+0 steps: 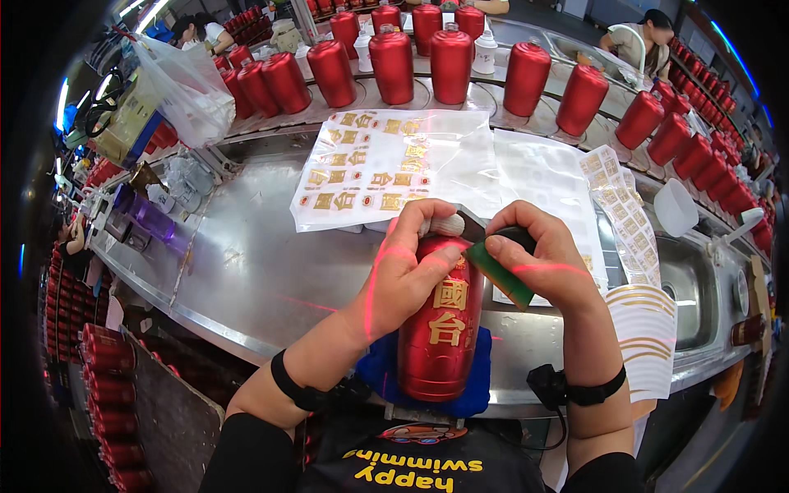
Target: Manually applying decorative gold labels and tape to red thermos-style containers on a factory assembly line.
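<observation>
A red bottle [438, 337] with gold characters lies along my lap and the bench edge, resting on a blue cloth [477, 386]. My left hand [407, 267] wraps its upper part near the white neck, thumb across the front. My right hand [546, 259] holds a green scraper block [499, 275] pressed against the bottle's shoulder. A red laser line crosses both hands.
Sheets of gold stickers [370, 168] lie on the steel bench [255, 263], with a strip of labels [625, 214] and curved gold bands [645, 329] at right. Red bottles [393, 66] ride a curved conveyor behind. A sink [686, 287] sits right. Other people work at the back.
</observation>
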Tool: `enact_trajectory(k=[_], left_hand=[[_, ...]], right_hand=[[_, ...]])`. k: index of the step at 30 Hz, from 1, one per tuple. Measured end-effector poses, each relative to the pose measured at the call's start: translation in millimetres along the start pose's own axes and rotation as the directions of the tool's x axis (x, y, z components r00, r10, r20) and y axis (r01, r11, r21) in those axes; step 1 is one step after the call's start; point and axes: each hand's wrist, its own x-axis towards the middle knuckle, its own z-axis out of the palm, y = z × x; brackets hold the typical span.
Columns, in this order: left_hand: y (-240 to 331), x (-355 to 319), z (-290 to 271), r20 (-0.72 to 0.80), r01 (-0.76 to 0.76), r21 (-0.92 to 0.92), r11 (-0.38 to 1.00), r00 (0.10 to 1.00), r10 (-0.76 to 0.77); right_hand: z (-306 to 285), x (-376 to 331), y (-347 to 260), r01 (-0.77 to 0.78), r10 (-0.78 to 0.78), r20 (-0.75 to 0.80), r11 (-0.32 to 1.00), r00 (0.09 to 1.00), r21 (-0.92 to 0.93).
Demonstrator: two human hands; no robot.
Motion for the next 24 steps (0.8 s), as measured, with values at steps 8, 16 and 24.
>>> enact_trajectory(k=[8,16,24], left_hand=[[0.9,0.8,-1.8,0.005,-0.007,-0.024,1.0,1.0,0.007],[25.9,-10.6,-10.0,0.188,-0.518,0.444,0.731,0.852,0.489],[-0.3,-25.1,-11.6,-0.034,-0.381,0.469,0.796,0.894,0.448]], right_hand=[[-5.6,-5.9,-4.3,0.046,-0.047,-0.026,0.998,0.999,-0.037],[-18.3,-18.6,0.4,0.145,-0.153,-0.076,0.985,0.985,-0.097],[9.9,4.2,-18.9,0.424,-0.375,0.209,0.854,0.903,-0.301]])
